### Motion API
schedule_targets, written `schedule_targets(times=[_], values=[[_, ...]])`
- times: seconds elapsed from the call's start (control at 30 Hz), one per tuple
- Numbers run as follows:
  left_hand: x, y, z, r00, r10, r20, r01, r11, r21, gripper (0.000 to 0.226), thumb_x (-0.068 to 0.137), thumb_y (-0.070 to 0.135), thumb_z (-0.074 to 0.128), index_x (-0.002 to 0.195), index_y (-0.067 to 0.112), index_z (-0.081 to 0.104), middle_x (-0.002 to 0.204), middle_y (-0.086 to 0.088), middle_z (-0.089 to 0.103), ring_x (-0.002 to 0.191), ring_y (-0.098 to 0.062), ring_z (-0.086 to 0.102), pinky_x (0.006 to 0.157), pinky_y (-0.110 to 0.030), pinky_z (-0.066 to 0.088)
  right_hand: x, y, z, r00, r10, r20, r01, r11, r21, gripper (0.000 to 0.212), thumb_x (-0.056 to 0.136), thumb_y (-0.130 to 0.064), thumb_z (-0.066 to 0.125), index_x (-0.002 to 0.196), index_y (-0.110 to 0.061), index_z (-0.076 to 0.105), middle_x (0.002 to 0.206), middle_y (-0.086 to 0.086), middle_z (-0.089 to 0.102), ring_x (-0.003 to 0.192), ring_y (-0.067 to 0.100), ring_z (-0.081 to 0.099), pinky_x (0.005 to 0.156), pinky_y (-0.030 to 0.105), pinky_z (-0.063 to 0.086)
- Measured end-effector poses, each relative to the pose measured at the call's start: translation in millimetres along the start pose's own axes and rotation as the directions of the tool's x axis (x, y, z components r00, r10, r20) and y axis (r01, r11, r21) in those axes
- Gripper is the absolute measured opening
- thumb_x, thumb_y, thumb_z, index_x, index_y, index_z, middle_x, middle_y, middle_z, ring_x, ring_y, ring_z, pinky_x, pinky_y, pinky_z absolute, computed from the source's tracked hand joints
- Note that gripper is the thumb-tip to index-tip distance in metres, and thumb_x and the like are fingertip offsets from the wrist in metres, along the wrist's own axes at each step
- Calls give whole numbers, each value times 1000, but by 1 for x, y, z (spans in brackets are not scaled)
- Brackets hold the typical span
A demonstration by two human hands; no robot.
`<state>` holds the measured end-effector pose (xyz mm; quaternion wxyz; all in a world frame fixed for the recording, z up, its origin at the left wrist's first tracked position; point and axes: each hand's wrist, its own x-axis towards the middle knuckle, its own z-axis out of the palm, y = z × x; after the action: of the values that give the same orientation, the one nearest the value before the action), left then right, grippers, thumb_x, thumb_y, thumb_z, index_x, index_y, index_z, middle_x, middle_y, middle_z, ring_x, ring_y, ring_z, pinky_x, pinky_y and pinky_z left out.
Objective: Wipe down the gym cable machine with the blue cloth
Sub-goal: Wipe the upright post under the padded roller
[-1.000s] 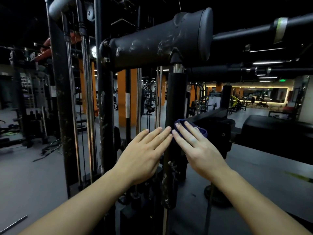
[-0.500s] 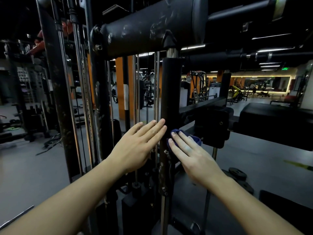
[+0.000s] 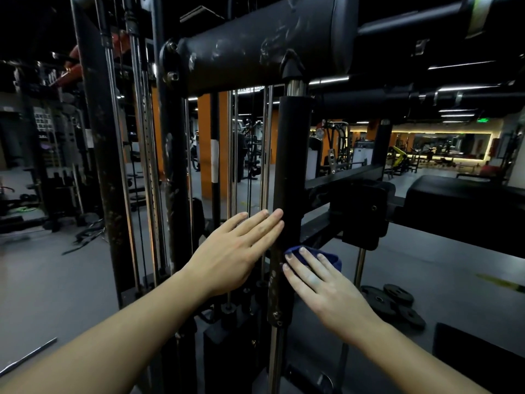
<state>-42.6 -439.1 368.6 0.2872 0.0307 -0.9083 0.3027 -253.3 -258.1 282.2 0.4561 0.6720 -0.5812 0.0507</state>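
The black cable machine fills the middle of the head view, with a vertical black post [image 3: 291, 166] under a thick padded roller [image 3: 255, 44]. My right hand [image 3: 321, 285] lies flat on the blue cloth [image 3: 331, 258], pressing it against the right side of the post low down. Only the cloth's top edge shows past my fingers. My left hand [image 3: 241, 251] is flat with fingers together, its fingertips touching the left side of the same post, a little higher than the right hand. It holds nothing.
Chrome guide rods [image 3: 233, 155] and scuffed black uprights [image 3: 105, 166] stand left of the post. A horizontal black arm with a bracket [image 3: 363, 211] juts right. Weight plates [image 3: 395, 302] lie on the grey floor at lower right. A black bench [image 3: 468, 200] sits beyond.
My right hand has slid the cloth down the post, from level with the left fingertips to below them. The view has dipped slightly and the left hand has stayed on the post.
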Motion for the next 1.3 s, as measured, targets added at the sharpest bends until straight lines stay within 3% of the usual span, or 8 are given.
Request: schedule_targets(times=[0.17, 0.6, 0.8, 0.93, 1.07, 1.17, 1.23, 1.3], values=[[-1, -1, 3, 1000, 12, 8, -12, 1000, -2, 72, 102, 21, 40, 167, 12, 11, 175, -9, 2, 161, -26, 10, 127, -46, 26, 37, -12, -11, 999, 9, -47, -9, 1000, -2, 49, 105, -11, 33, 152, -7, 44, 163, 14, 35, 153, 37, 24, 120, 54, 32], [-2, 1, -7, 999, 14, 29, -14, 1000, 28, 73, 101, 19, 44, 167, 12, 13, 174, -10, 4, 161, -26, 11, 128, -46, 22, 33, 8, -10, 998, -16, -57, 16, 1000, -7, 55, 102, -8, 35, 157, -5, 33, 165, 17, 29, 152, 39, 25, 119, 56, 31], [-4, 2, -8, 1000, -9, 26, 8, 1000, 29, 74, 100, 18, 48, 167, 13, 15, 174, -8, 4, 160, -27, 14, 128, -45, 23, 16, 21, -20, 1000, -15, -14, 16, 1000, 24, 58, 98, -7, 34, 156, -5, 37, 164, 17, 31, 151, 41, 28, 112, 59, 42], [-2, -2, -13, 999, -16, 33, 15, 999, 44, 69, 100, 21, 30, 167, 11, 14, 174, -11, 5, 160, -28, 16, 127, -46, 26, 46, 28, -33, 999, -38, -24, 38, 999, -7, 55, 100, -8, 35, 155, -5, 40, 165, 16, 30, 153, 41, 24, 120, 57, 30], [2, -6, -15, 999, -49, 12, 48, 998, 47, 76, 97, 18, 47, 166, 10, 16, 174, -12, 7, 159, -29, 19, 126, -46, 25, 39, 23, -26, 1000, 14, -7, -14, 1000, 12, 59, 99, -7, 34, 159, -6, 30, 168, 15, 19, 155, 39, 15, 123, 55, 23], [-1, -3, -15, 999, -35, 24, 34, 998, 50, 76, 97, 17, 43, 167, 12, 15, 174, -10, 5, 159, -28, 17, 127, -46, 23, 1, 13, -10, 999, -26, 29, 25, 999, 36, 70, 93, -4, 51, 159, -6, 28, 168, 15, 20, 155, 37, 17, 122, 53, 25], [-4, -1, -15, 998, -26, 50, 24, 999, 47, 75, 98, 16, 38, 167, 13, 11, 174, -9, 2, 160, -28, 14, 128, -46, 23, -18, 13, -5, 998, 28, 57, -32, 998, 58, 87, 83, 2, 71, 159, -5, 29, 168, 15, 22, 155, 36, 20, 120, 52, 29], [-5, -1, -14, 998, -23, 67, 20, 999, 41, 74, 98, 16, 33, 167, 13, 9, 174, -9, 0, 160, -27, 12, 128, -46, 22, -26, 14, -4, 992, 118, 54, -123, 989, 85, 94, 78, 10, 74, 159, -4, 28, 168, 15, 23, 155, 35, 20, 119, 53, 32]])
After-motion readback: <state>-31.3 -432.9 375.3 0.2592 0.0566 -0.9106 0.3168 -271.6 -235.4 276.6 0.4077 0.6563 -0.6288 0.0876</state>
